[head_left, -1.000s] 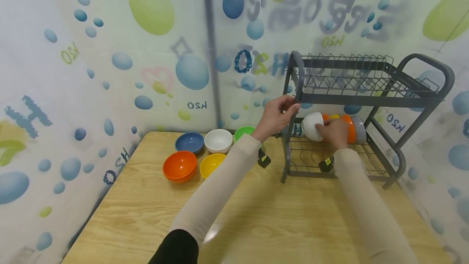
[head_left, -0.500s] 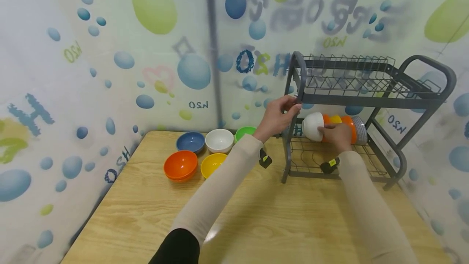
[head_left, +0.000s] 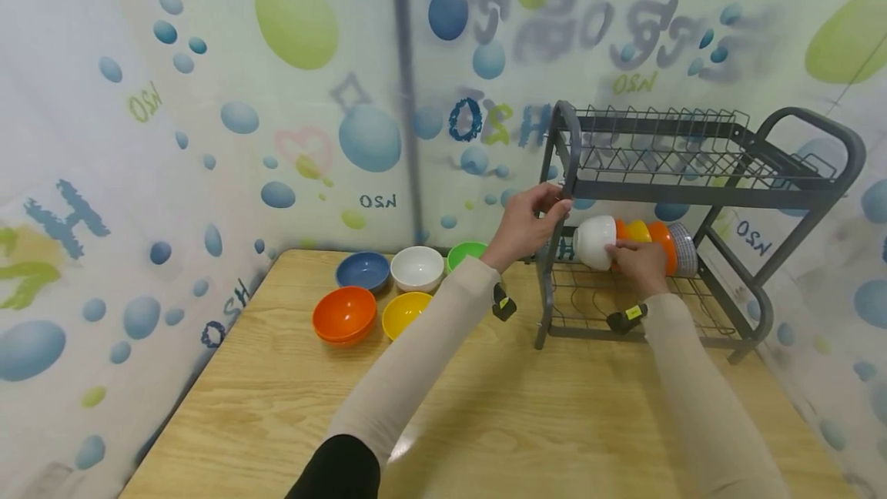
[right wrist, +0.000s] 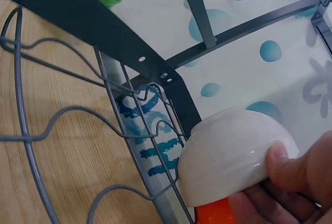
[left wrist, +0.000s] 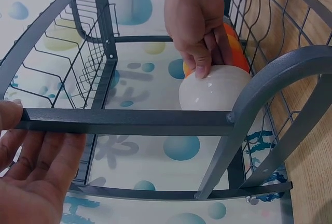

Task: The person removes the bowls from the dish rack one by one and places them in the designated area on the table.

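In the head view, my right hand (head_left: 640, 262) pinches the rim of a white bowl (head_left: 594, 242) on the lower shelf of a dark metal dish rack (head_left: 693, 192). The bowl stands on its side at the left end of a row, its base toward the left. Beyond it are orange bowls (head_left: 663, 241), a yellow bowl (head_left: 638, 231) and a grey-patterned piece (head_left: 684, 250), partly behind my fingers. My left hand (left wrist: 39, 164) grips a side bar of the rack, thumb above and fingers below, as the left wrist view shows.
On the wooden table (head_left: 485, 422), left of the rack, stand a blue bowl (head_left: 363, 272), a white bowl (head_left: 417, 268), a green bowl (head_left: 467, 253), stacked orange bowls (head_left: 344, 316) and a yellow bowl (head_left: 402, 314). A patterned wall covering (head_left: 312, 98) closes the back and sides.
My right hand has shifted slightly right along the white bowl's edge, and more of the bowl shows. The left hand keeps its hold on the rack. The head view has drifted a little.
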A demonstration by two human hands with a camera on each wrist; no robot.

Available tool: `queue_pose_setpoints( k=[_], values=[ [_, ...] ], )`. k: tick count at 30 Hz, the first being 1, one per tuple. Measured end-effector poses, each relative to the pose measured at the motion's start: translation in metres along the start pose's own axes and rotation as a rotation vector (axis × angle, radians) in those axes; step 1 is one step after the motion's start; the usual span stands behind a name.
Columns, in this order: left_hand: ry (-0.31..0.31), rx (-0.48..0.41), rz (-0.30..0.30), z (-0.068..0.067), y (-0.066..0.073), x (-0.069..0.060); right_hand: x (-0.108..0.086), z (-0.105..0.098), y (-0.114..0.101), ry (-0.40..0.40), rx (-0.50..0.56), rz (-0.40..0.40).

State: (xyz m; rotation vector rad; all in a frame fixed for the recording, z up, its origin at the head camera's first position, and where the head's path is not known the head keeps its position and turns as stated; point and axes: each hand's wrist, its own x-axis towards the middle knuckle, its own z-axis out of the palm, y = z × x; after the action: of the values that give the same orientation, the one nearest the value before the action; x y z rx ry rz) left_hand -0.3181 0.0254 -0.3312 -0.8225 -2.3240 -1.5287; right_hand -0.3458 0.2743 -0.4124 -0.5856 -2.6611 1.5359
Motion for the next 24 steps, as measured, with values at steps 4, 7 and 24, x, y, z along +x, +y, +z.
queue_pose_setpoints(
  k=[4, 7, 24],
  values=[
    [0.002, 0.003, 0.003, 0.0004, -0.001, -0.0003, 0.0007, 0.0013, 0.0037, -0.021, 0.12, 0.022],
    [0.001, 0.005, 0.005, 0.0006, -0.0015, 0.0, 0.0027, 0.0024, 0.0059, -0.039, 0.196, 0.039],
    [0.012, 0.0, -0.001, 0.0021, -0.0011, -0.0006, -0.0026, 0.0076, 0.0004, -0.11, 0.336, 0.047]
  ],
)
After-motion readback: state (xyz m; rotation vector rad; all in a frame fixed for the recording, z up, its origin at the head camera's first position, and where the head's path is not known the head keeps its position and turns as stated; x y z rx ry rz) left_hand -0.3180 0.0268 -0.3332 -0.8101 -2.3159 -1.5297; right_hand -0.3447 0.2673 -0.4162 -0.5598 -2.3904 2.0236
